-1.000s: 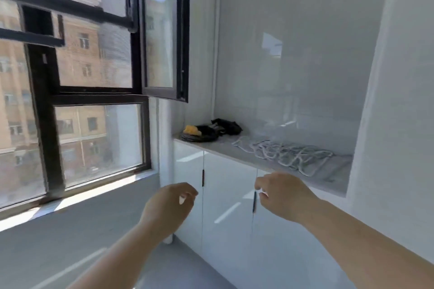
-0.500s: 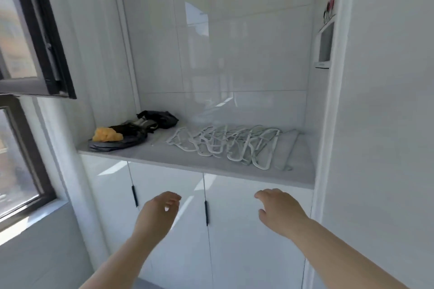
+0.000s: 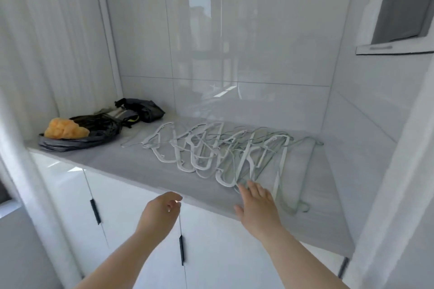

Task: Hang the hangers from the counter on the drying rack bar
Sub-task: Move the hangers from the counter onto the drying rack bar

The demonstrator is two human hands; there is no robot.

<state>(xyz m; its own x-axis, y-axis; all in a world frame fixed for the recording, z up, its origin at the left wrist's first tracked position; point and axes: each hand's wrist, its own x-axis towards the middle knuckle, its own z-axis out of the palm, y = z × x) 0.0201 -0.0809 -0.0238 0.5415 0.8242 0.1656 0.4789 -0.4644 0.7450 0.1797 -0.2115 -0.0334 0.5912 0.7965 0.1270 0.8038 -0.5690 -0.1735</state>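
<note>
Several white and pale green hangers (image 3: 211, 148) lie overlapping in a row on the grey counter (image 3: 131, 166), inside a white tiled niche. My right hand (image 3: 257, 204) reaches over the counter's front edge with its fingers spread, the fingertips at the nearest hangers; it holds nothing. My left hand (image 3: 162, 211) hovers below the counter edge in front of the cabinet doors, its fingers loosely curled and nothing in them. No drying rack bar is in view.
A dark heap of bags with an orange lump (image 3: 65, 129) on it lies at the counter's left end. White cabinet doors with black handles (image 3: 95, 211) stand under the counter. A grey-fronted wall unit (image 3: 399, 12) hangs at the upper right.
The view swung from the window to the niche and came closer to the counter. My right hand rose from below the counter edge to the nearest hangers and spread its fingers.
</note>
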